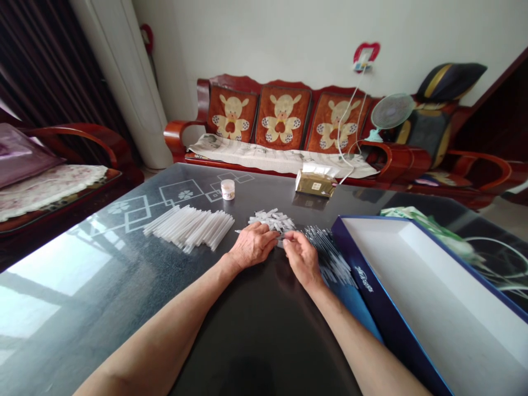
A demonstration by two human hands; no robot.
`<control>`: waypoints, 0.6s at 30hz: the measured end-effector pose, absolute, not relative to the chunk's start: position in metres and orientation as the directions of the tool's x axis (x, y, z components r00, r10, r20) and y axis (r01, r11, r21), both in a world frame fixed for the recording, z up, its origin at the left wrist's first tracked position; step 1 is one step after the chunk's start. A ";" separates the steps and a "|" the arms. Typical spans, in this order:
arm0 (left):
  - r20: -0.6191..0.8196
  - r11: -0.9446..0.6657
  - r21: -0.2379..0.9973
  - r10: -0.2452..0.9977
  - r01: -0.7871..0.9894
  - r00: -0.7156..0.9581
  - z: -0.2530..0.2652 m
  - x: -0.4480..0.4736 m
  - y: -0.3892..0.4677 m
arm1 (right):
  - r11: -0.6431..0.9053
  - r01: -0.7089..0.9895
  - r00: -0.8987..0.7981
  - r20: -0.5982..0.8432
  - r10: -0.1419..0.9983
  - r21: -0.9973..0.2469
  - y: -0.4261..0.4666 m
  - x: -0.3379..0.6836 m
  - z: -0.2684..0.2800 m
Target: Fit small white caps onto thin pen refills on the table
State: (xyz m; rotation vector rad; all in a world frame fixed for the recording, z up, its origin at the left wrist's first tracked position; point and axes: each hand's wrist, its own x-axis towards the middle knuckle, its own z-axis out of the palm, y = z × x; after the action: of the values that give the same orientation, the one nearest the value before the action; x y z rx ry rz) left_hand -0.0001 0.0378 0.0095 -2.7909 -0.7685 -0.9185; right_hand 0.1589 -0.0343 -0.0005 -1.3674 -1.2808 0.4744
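My left hand [256, 245] is closed in a pinch above the dark table. A slim white tip pokes out at its left side, seemingly the end of a pen barrel in its fingers. Close by, my right hand [303, 257] pinches a small, thin piece whose kind I cannot make out. The fingertips of both hands nearly meet. Just behind them lies a heap of small white plastic parts [274, 219]. Many white pen barrels [190, 226] are spread to the left. Right of my right hand rest thin pen refills [330, 254] with dark ends, partly covered by that hand.
A large blue box with a white inside [363, 275] stands at the right. Behind are a small white cup [227, 190] and a tissue pack [315, 182]. A green-white plastic bag [433, 234] lies beyond the box. A wooden sofa [210, 118] stands past the glossy table [136, 286].
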 end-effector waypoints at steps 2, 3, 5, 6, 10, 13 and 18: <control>0.579 -0.870 0.052 0.426 0.491 0.695 0.010 0.000 0.038 | 0.337 0.537 0.259 0.532 0.806 -0.773 -0.035 0.160 0.000; 0.579 -0.872 0.050 0.423 0.487 0.697 0.010 0.000 0.037 | 0.363 0.579 0.232 0.575 0.785 -0.730 -0.034 0.161 -0.001; 0.581 -0.875 0.050 0.417 0.481 0.699 0.010 0.000 0.037 | 0.386 0.615 0.201 0.610 0.766 -0.687 -0.033 0.163 -0.002; 0.582 -0.877 0.050 0.414 0.478 0.700 0.010 0.000 0.037 | 0.389 0.624 0.193 0.616 0.764 -0.678 -0.033 0.164 -0.002; 0.586 -0.886 0.049 0.399 0.460 0.705 0.009 0.001 0.037 | 0.372 0.661 0.172 0.614 0.770 -0.652 -0.031 0.166 -0.005; 0.588 -0.896 0.046 0.382 0.442 0.713 0.008 0.001 0.037 | 0.326 0.686 0.181 0.587 0.789 -0.650 -0.031 0.167 -0.006; 0.591 -0.894 0.050 0.386 0.446 0.708 0.008 0.001 0.038 | 0.324 0.691 0.207 0.606 0.768 -0.647 -0.035 0.165 -0.005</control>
State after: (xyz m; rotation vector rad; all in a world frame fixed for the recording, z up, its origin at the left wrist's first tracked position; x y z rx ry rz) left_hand 0.0007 0.0376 0.0081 -2.8131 -0.6874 -0.9403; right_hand 0.1646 -0.0351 -0.0050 -1.3934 -1.5088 0.0902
